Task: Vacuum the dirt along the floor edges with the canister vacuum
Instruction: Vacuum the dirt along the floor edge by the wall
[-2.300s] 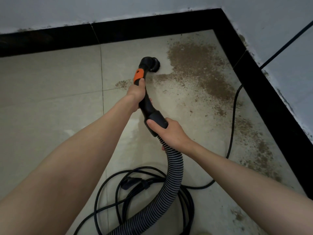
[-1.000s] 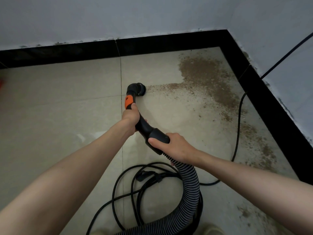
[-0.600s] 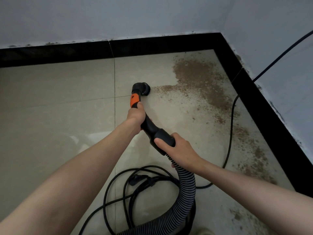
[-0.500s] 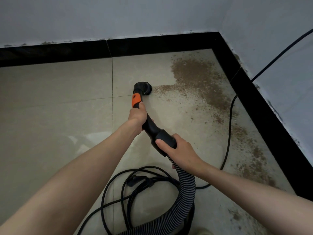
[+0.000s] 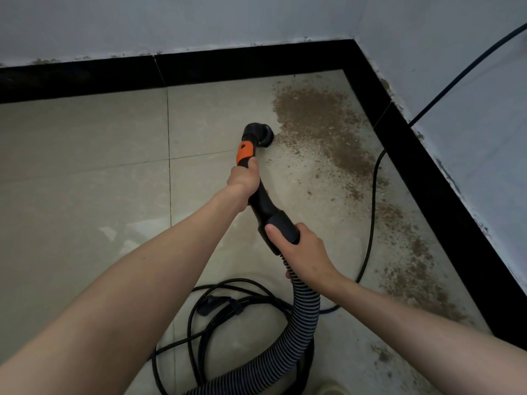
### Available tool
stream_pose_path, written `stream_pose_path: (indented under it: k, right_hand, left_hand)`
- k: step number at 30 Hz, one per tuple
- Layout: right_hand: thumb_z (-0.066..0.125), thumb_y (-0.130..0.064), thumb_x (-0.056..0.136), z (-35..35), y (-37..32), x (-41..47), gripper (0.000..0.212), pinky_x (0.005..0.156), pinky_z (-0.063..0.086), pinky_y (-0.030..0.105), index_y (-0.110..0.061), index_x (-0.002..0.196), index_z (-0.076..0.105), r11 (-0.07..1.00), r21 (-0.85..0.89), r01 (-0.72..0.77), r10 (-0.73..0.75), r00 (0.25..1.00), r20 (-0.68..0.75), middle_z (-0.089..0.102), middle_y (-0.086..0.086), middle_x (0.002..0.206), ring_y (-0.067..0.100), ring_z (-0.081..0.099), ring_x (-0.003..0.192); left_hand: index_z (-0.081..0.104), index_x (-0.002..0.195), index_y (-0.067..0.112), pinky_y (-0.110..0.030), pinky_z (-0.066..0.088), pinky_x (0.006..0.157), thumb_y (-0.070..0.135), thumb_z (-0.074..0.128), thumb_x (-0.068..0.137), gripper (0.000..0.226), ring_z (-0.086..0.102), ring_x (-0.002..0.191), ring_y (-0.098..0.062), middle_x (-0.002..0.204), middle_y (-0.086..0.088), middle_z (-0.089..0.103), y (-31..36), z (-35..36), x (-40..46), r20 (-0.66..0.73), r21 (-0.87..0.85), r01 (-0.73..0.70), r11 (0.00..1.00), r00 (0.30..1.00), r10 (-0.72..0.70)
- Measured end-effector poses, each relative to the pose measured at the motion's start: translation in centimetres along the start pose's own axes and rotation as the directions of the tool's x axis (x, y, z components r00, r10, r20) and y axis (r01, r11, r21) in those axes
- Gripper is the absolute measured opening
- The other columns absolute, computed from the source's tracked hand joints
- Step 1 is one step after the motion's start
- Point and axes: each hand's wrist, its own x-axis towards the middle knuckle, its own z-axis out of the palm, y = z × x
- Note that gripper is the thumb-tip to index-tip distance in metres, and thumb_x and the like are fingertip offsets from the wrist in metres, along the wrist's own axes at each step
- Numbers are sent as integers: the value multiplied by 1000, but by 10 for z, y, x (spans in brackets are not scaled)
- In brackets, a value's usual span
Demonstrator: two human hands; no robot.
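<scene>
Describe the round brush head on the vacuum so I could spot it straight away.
Start at the room corner where the two black skirting boards meet, then drop to the brown dirt patch below it. At the patch's left edge sits the brush head, black and round, pressed against the tile. Unlike the cable and hose, it ends a stiff wand with an orange band.

The beige tiled floor carries brown dirt spread from the far right corner along its right edge, a coiled black cord near its near edge, and the brush nozzle.
</scene>
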Motion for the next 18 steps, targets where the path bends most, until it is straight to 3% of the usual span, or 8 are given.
stream_pose_path:
  k: [3,9,12,14,16,18]
  right_hand:
    - [63,-62,80,-3,3,2,48,44,53,27,-16,86,52,1000,17,-17,17,1000,-15,59,4,72,4,54,40]
    - [64,-60,80,-7,11,5,44,42,48,23,-17,84,52,999,45,-24,25,999,-26,58,4,72,5,55,39]
    - [65,-57,80,-5,7,8,42,39,45,22,-17,83,53,999,48,-3,3,1000,-3,58,3,68,7,53,37]
    - [66,-58,80,-2,2,10,41,38,44,21,-18,82,54,999,39,5,-6,1000,30,58,1,67,8,53,35]
    - [66,-59,80,2,-5,13,41,38,44,21,-19,83,54,999,24,21,-23,997,74,59,1,69,8,55,36]
    - [65,-59,82,7,-14,17,40,39,44,21,-21,84,54,999,2,42,-42,992,120,60,1,74,6,56,38]
  left_hand:
    - [36,131,4,-30,54,58,44,34,101,50,60,60,-21,96,-12,57,3,9,2,21,16,3,1000,1000,-3]
    - [38,131,5,-30,52,55,44,33,102,49,58,58,-21,102,-15,58,4,20,2,75,73,-9,997,997,3]
    - [40,128,3,-31,54,60,45,33,102,49,58,58,-21,84,-11,57,6,16,4,74,67,1,998,997,-6]
    - [39,129,2,-29,51,55,44,33,102,51,58,57,-20,79,-10,56,5,8,4,51,52,11,999,999,-13]
    - [38,130,1,-30,51,55,43,33,102,51,58,57,-21,84,-12,59,5,-4,5,17,17,14,1000,1000,-15]
    - [39,130,0,-33,52,62,41,34,103,50,58,58,-22,104,-18,64,6,-17,6,-18,-32,-8,999,1000,8]
